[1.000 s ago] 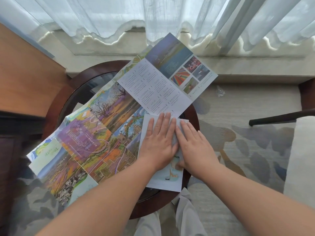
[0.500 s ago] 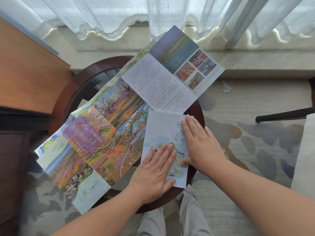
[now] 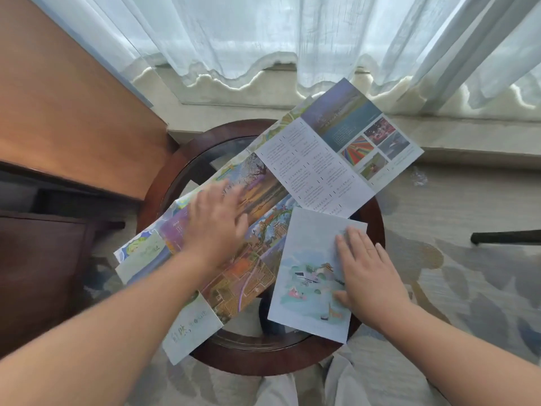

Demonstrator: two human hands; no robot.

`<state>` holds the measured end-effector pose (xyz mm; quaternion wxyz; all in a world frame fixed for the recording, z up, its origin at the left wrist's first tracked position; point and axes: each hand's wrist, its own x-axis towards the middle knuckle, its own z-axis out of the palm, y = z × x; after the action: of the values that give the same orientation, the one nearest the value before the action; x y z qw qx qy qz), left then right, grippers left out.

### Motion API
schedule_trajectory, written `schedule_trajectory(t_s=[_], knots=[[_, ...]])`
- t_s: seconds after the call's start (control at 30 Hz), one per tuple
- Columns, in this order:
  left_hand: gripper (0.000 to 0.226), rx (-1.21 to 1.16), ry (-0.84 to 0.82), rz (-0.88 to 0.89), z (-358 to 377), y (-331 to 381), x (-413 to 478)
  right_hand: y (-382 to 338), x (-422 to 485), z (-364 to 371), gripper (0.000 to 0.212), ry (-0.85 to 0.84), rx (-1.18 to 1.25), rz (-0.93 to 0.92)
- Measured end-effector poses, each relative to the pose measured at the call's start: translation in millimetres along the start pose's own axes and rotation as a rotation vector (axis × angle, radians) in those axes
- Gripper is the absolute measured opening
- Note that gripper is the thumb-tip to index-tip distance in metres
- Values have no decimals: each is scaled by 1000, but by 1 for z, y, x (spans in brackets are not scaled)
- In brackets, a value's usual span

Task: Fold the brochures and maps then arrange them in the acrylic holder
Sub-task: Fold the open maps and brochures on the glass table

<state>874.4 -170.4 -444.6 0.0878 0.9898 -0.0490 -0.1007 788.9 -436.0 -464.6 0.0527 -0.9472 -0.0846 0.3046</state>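
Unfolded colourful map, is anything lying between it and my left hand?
Nothing visible. The left hand is directly over the unfolded map, open; the folded brochure lies aside under the right hand.

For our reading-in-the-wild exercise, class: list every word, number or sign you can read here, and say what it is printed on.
"自然": large green characters on the white end panel of the unfolded colourful paper map; smaller characters beside them are too blurred.
Open white-and-photo paper brochure: columns of print, too small to read.
Folded pale-blue illustrated brochure: no text shows; the right hand covers part of it.
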Motion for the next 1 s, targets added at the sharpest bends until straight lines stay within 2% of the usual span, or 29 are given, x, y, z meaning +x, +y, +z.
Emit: schedule_trajectory(t_s=[0.13, 0.23, 0.33, 0.4, 0.57, 0.73, 0.83, 1.0], knots=[[64, 301, -135, -272, -23, -29, 43, -23, -2, -2, 90, 4, 24, -89], [60, 267, -224, -370, -23, -33, 51, -38, -1, -3, 85, -45, 83, -120], [53, 173, -209, -443, -21, -35, 53, -43, 0, -4, 83, -76, 133, -98], [55, 183, -180, -448, -20, -40, 54, -43, 0, -4, 82, -85, 143, -88], [42, 126, -268, -450, -14, -47, 60, -43, 1, -5, 82, -92, 156, -70], [37, 122, -205, -426, -13, -45, 57, -44, 1, -4, 84, -84, 206, -34], [31, 122, -133, -349, -11, -45, 53, -45, 3, -4, 84, -88, 223, -32], [28, 73, -178, -364, -5, -37, 53, -44, 2, -4, 83, -74, 224, -43]])
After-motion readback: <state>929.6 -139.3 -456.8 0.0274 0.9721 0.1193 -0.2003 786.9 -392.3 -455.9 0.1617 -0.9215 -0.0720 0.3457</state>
